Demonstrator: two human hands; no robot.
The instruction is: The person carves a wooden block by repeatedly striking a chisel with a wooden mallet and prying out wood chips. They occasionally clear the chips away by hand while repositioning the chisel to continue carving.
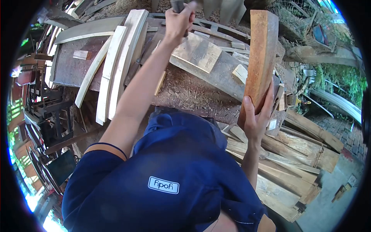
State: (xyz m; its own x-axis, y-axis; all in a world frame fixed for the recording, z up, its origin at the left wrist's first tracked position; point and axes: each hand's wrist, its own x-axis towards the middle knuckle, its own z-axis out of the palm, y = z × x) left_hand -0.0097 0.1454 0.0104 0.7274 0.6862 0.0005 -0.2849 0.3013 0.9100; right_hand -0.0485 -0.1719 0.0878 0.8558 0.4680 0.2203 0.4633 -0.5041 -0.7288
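My left hand is raised near the top of the view, fingers wrapped round a dark-handled tool. The tool is cut off by the top edge and partly blurred, so its kind cannot be made out. My right hand grips the lower end of a thick reddish-brown wooden block, thumb on its near face and fingers along its right side. The block stands roughly upright at the right end of the workbench. Between my hands, a pale flat board lies on the bench.
Long pale planks and a curved strip lean across the bench's left part, near a small wood offcut. Wood shavings litter the bench. Stacked boards lie at lower right. Dark metal machinery stands at left.
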